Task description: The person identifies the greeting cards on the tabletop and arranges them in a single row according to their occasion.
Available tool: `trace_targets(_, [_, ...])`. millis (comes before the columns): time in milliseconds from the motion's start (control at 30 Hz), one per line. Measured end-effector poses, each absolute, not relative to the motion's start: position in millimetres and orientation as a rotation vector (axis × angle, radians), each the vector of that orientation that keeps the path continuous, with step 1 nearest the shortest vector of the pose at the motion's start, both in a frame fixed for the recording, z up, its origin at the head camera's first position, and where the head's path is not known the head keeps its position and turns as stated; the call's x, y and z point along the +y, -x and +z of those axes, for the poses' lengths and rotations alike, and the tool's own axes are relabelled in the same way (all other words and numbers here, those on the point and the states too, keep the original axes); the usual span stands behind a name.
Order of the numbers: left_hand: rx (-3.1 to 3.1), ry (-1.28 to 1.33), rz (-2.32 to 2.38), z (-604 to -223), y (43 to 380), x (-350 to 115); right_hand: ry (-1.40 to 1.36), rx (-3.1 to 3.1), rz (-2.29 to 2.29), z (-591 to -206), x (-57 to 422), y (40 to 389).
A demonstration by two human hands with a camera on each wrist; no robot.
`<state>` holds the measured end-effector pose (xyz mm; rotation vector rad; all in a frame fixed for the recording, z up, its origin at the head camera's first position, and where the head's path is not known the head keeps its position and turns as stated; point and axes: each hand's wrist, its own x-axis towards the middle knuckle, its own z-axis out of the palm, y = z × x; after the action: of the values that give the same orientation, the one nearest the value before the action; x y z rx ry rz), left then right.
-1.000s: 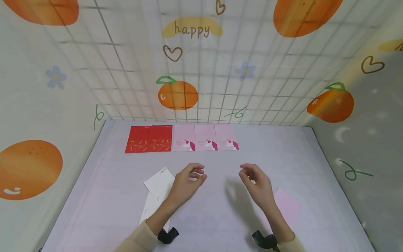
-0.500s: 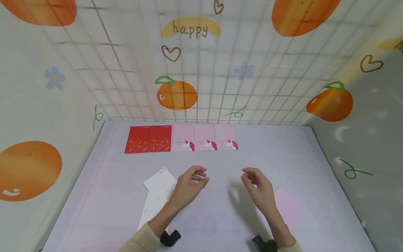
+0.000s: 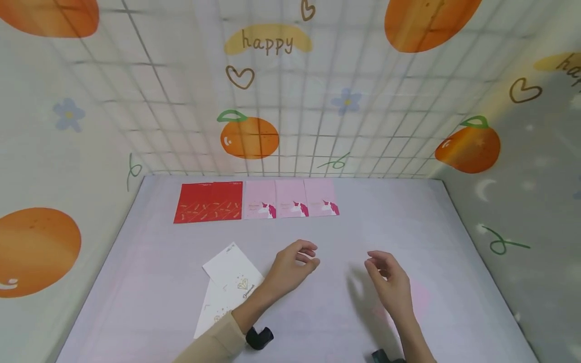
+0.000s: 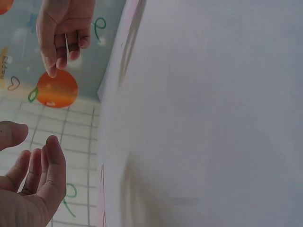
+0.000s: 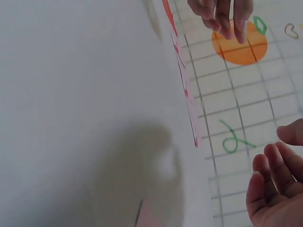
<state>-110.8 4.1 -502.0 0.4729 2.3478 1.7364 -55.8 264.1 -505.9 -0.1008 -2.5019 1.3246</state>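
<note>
My left hand [image 3: 290,269] hovers over the middle of the table, fingers loosely curled and holding nothing. Under its forearm lie white cards [image 3: 231,264] that overlap, one with a gold diamond drawing. To the right, my right hand [image 3: 391,282] also hangs loosely curled above the table, with a gap between thumb and fingers. A pink card [image 3: 420,297] lies partly hidden behind that wrist. In the left wrist view, thumb and fingers of the left hand [image 4: 35,184] are apart. The right wrist view shows the right hand [image 5: 279,184] likewise relaxed.
Along the table's back edge runs a row: two red cards [image 3: 209,202], then three pink unicorn cards [image 3: 290,199]. Behind them stands a white grid-patterned curtain [image 3: 299,126] with printed oranges. Grey fabric [image 3: 540,201] borders the right side. Black wrist mounts [image 3: 259,338] sit at the wrists.
Both hands have drifted right and slightly nearer, still holding nothing. The view has shifted a little, and more of the white cards shows beside the left forearm. The cards lie as before.
</note>
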Motion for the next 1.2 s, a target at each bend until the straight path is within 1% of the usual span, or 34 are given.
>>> trace_targets(233, [2.304, -0.572, 1.703, -499, 115, 38, 0.233, -2.538, 1.192, -510, 286, 43])
trace_targets(533, [2.239, -0.688, 1.638, -504, 125, 80, 0.394, -2.564, 1.101, -515, 320, 33])
trace_targets(767, [2.214, -0.763, 1.538, -508, 134, 113, 0.424, -2.705, 1.039, -516, 354, 28])
trace_targets(900, [2.205, -0.772, 1.444, -512, 132, 132, 0.452, -2.821, 0.997, -517, 369, 22])
trace_targets(1067, [2.222, -0.760, 1.308, -518, 126, 156, 0.557, -2.962, 0.993, -520, 383, 17])
trace_targets(1200, [2.283, -0.824, 1.189, -523, 126, 174, 0.572, -3.040, 0.962, -523, 389, 17])
